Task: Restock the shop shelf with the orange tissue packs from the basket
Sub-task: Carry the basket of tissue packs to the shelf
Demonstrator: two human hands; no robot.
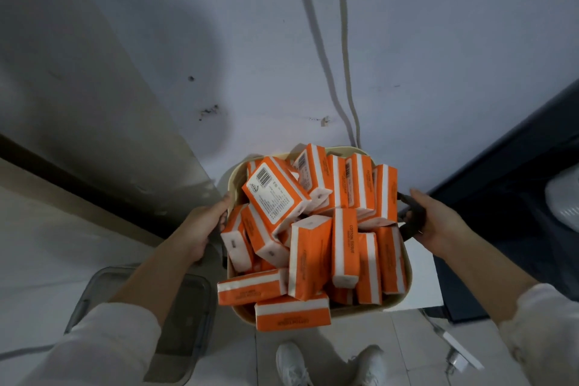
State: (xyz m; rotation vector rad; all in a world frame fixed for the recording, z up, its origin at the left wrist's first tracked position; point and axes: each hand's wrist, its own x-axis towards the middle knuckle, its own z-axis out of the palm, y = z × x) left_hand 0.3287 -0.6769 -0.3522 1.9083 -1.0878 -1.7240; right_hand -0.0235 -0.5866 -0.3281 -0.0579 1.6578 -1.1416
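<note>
A cream basket [235, 178] heaped with several orange-and-white tissue packs [310, 260] hangs in front of me above the floor. One pack lies on top with its barcode label up [275, 194]. My left hand [203, 226] grips the basket's left side, its fingers curled around the handle there. My right hand [434, 219] grips the dark handle [412, 216] on the right side. No shop shelf shows in view.
A white wall with two cables [341, 72] running down it stands straight ahead. A clear plastic bin [175, 316] sits on the tiled floor at lower left. A dark cabinet [507, 197] is at right. My white shoes [294, 363] are below the basket.
</note>
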